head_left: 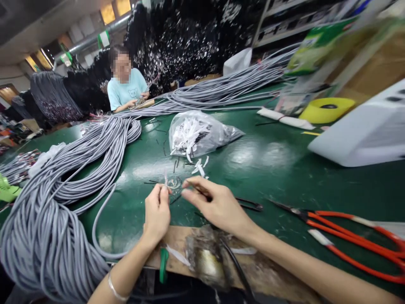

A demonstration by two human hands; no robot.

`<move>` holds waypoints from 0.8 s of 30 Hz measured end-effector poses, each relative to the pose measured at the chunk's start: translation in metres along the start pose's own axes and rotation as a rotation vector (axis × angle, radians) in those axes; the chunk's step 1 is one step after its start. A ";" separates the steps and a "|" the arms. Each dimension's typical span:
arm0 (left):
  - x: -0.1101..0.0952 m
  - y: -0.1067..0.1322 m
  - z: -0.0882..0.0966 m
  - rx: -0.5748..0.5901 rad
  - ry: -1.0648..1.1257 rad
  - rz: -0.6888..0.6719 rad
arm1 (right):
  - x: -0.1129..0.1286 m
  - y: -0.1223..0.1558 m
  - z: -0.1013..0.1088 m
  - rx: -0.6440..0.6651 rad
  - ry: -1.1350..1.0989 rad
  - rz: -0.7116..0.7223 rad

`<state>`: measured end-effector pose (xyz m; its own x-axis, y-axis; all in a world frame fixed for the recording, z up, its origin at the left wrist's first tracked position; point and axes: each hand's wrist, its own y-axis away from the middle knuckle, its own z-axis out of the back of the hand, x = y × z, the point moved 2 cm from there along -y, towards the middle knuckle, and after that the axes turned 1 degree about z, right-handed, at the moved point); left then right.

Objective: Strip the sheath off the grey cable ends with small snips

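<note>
My left hand [158, 209] is closed, thumb against forefinger, on the thin wires [173, 184] at the end of a cable. From the left, a single grey cable [98, 230] runs toward my left forearm and passes out of sight behind it. Just right of the wires is my right hand [215, 204], its thumb and forefinger slightly apart and the other fingers curled; nothing shows between the tips. Beneath my wrists lies a worn board [177, 236] with a grimy metal fixture [207, 264] and a green clip [163, 265] at its edge.
Thick grey cable bundles [60, 198] fill the left side. A plastic bag of white scraps [193, 133] sits ahead on the green table [278, 177]. Orange-handled scissors [344, 236] and black tweezers [249, 204] lie right, a yellow tape roll [327, 109] beyond. A person [128, 90] works opposite.
</note>
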<state>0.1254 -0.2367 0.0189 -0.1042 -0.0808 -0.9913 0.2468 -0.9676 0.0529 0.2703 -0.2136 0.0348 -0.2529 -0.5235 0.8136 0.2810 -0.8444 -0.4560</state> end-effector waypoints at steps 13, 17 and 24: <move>-0.020 -0.001 -0.008 0.335 0.096 0.093 | -0.010 -0.018 -0.010 0.081 -0.427 -0.280; -0.017 0.004 -0.008 0.357 0.231 0.123 | -0.022 -0.015 -0.010 0.074 -0.386 -0.342; -0.021 0.003 0.005 0.061 0.020 -0.120 | -0.011 -0.003 0.001 -0.071 0.008 -0.157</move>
<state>0.1239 -0.2394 0.0406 -0.1099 0.0405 -0.9931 0.1743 -0.9829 -0.0594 0.2737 -0.2053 0.0275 -0.2963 -0.3849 0.8741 0.1713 -0.9218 -0.3479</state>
